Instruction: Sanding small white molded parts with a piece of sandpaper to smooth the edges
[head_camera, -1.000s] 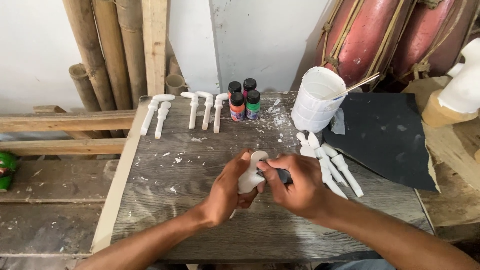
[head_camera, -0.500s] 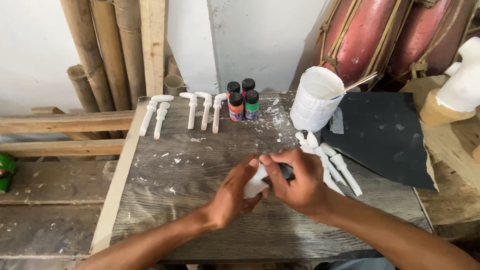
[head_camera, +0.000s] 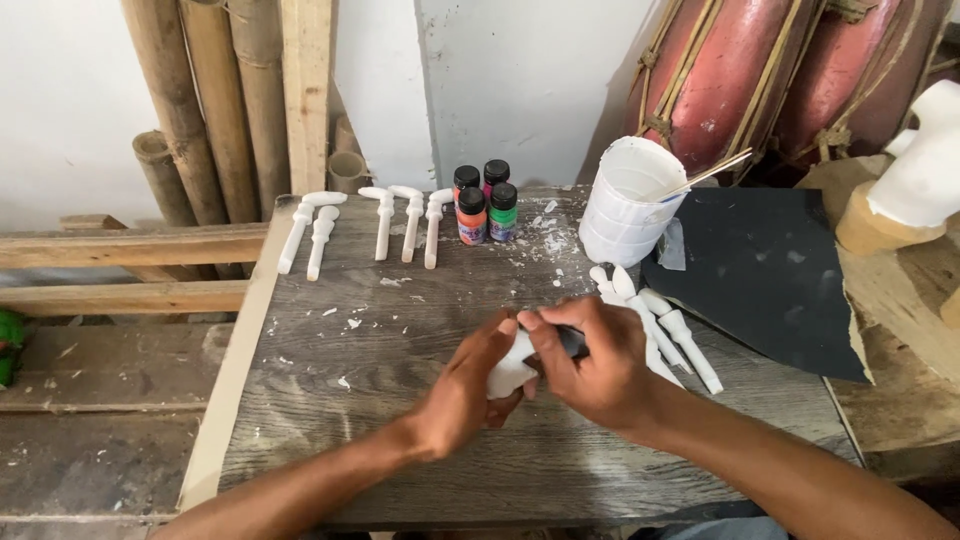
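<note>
Over the middle of a grey wooden tabletop, my left hand grips a small white carved piece. My right hand presses a dark tool or abrasive against that piece; most of it is hidden under my fingers. Several more white carved pieces lie just right of my hands. Another row of white pieces lies along the far edge of the table.
Small paint bottles with black caps stand at the back centre. A white cup holds a thin stick. A black sheet covers the right side. Bamboo poles lean at the back left, red drums at the back right.
Both hands shifted slightly right and lower on the table while still working the white piece; the piece is now more covered by my fingers.
</note>
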